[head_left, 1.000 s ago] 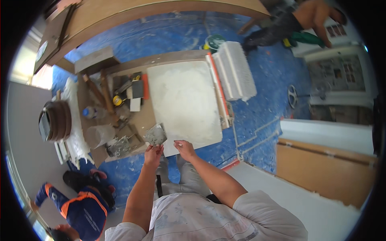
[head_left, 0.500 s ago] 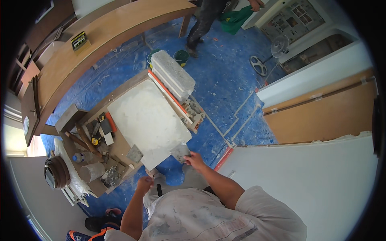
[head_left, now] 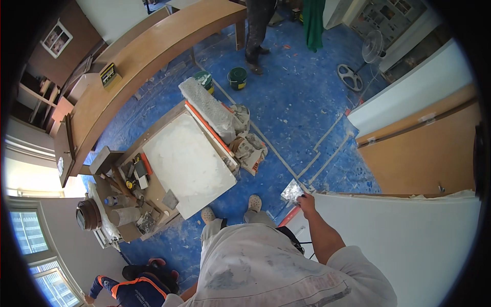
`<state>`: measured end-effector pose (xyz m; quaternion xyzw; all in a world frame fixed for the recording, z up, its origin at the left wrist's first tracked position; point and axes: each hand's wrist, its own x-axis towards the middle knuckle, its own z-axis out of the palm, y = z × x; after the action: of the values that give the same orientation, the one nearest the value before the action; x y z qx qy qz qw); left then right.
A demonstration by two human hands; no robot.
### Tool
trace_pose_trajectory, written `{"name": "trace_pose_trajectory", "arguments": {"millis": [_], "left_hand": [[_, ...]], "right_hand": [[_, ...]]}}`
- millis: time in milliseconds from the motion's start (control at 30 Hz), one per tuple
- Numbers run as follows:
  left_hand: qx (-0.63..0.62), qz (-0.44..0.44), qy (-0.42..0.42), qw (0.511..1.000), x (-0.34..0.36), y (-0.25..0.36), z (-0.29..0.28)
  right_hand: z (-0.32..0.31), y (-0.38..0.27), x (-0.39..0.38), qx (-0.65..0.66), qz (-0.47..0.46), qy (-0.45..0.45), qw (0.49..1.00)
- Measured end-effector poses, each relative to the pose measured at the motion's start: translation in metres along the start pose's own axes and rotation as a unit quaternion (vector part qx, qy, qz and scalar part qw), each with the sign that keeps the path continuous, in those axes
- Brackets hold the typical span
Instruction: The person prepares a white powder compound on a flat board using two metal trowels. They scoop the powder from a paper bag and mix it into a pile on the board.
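My right hand (head_left: 307,203) is closed round the handle of a broad putty knife. The knife's flat metal blade (head_left: 291,191) is smeared with whitish filler and is over the blue floor, beside the end of the white wall panel (head_left: 394,230). Only a bit of my left forearm (head_left: 189,291) shows at my side; my left hand is hidden. In front of me a large white board (head_left: 186,153), coated with pale filler, lies on a low worktop. A square grey metal blade (head_left: 170,199) rests at the board's near left corner.
Tools, a bottle and a tub crowd the worktop's left side (head_left: 130,204). Paint roller-like white block (head_left: 207,107), buckets (head_left: 237,78) and crumpled bags (head_left: 250,151) lie beyond. A fan (head_left: 372,48) stands far right. One person (head_left: 258,30) stands ahead; another (head_left: 138,291) is lower left.
My right hand and the putty knife have moved right, away from the board toward the wall panel's end. My left hand has dropped out of sight. The view has shifted, showing both my shoes.
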<state>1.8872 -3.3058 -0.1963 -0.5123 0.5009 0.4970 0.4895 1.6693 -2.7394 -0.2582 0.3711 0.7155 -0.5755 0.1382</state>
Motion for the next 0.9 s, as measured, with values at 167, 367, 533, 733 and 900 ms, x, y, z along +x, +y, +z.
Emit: {"name": "trace_pose_trajectory", "arguments": {"millis": [167, 367, 533, 733, 900], "left_hand": [[0.02, 0.036, -0.061, 0.997, -0.013, 0.043, 0.067], [-0.049, 0.018, -0.197, 0.979, -0.012, 0.086, 0.07], [0.13, -0.034, -0.122, 0.983, -0.039, 0.202, 0.109], [0.662, 0.462, -0.007, 0.59, 0.008, 0.361, 0.163], [0.407, 0.409, 0.097, 0.811, 0.038, 0.474, 0.252]], "right_hand": [[-0.056, 0.019, 0.039, 0.072, 0.052, 0.034, 0.995], [-0.018, -0.061, 0.037, 0.201, 0.134, -0.074, 0.968], [0.006, -0.097, 0.053, 0.218, 0.153, -0.113, 0.957], [0.011, -0.108, 0.111, 0.212, 0.161, -0.067, 0.962], [0.018, -0.092, 0.158, 0.218, 0.086, -0.007, 0.972]]}}
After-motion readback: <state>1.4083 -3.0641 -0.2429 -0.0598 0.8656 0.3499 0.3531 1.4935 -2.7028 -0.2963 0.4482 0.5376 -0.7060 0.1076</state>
